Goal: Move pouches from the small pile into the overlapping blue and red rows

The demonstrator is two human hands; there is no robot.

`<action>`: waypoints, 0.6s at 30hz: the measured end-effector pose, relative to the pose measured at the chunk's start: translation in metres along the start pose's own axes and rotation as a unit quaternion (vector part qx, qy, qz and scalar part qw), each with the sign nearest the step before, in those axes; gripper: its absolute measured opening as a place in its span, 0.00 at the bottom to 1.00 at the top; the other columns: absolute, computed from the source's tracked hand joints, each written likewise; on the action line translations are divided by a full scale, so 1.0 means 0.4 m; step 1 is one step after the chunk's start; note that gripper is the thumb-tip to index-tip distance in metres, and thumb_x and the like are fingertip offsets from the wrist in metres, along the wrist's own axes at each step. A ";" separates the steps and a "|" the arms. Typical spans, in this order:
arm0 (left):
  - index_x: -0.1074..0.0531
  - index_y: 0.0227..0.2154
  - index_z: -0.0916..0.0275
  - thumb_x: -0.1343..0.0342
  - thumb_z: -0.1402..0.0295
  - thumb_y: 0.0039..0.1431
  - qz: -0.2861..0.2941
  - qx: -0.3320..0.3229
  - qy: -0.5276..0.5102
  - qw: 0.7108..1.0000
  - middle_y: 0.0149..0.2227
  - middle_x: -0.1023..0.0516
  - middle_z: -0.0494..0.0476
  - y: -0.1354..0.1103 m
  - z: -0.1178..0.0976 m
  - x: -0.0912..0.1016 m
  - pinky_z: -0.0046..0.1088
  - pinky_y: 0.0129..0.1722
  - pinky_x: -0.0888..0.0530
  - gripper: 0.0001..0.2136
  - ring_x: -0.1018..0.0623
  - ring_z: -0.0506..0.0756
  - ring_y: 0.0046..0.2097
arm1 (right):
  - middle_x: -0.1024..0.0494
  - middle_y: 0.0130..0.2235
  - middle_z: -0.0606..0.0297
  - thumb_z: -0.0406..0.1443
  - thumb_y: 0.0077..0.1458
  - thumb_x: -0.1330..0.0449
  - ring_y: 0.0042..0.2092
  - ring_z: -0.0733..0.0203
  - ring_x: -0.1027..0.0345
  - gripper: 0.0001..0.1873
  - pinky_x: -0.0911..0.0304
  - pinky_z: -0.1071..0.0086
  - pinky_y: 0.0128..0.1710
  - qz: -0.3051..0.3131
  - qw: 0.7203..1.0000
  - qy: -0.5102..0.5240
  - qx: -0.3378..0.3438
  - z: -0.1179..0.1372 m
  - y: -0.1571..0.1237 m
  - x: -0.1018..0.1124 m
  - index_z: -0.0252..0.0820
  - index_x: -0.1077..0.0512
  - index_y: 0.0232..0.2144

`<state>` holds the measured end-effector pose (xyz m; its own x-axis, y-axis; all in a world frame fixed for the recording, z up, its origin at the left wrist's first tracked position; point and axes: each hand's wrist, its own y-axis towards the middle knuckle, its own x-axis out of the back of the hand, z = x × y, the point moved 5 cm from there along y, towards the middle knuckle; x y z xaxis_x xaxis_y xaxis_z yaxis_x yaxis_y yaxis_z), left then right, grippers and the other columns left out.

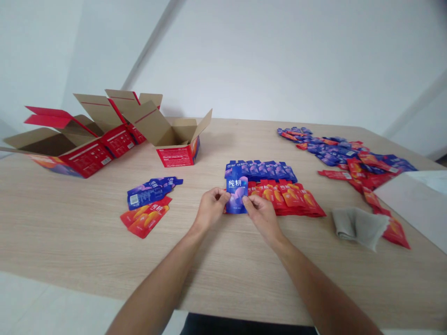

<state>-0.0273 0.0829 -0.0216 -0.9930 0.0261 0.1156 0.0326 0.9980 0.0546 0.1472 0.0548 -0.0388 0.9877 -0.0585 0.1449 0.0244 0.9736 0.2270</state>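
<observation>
My left hand (pixel 210 206) and right hand (pixel 260 211) pinching blue pouch (pixel 236 195) by its lower edges, red pouch row (pixel 286 197) just right, grey cloth (pixel 359 226) further right

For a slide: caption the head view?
Left hand and right hand hold a blue pouch by a red pouch row and a blue pouch row on a wooden table.

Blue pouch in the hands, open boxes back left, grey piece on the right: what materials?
Blue pouch: thin printed plastic film, likely; flat, faint sheen. Boxes: cardboard, matte brown inside, red print outside. Grey piece: soft matte cloth, seemingly; folds and creases.
</observation>
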 end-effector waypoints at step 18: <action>0.28 0.30 0.63 0.46 0.58 0.61 0.068 -0.011 0.034 0.997 0.23 0.27 0.49 0.008 0.022 -0.035 0.25 0.28 0.32 0.13 0.28 0.50 0.26 | 0.31 0.22 0.68 0.47 0.50 0.40 0.25 0.63 0.40 0.17 0.47 0.71 0.25 -0.132 0.975 -0.157 -0.081 -0.027 0.174 0.285 0.38 0.23 0.25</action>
<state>-0.0142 0.0861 -0.0320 -0.9693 0.1556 0.1904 0.1688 0.9841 0.0551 0.2632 0.1183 -0.0168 0.8478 -0.3526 0.3961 0.3218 0.9358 0.1443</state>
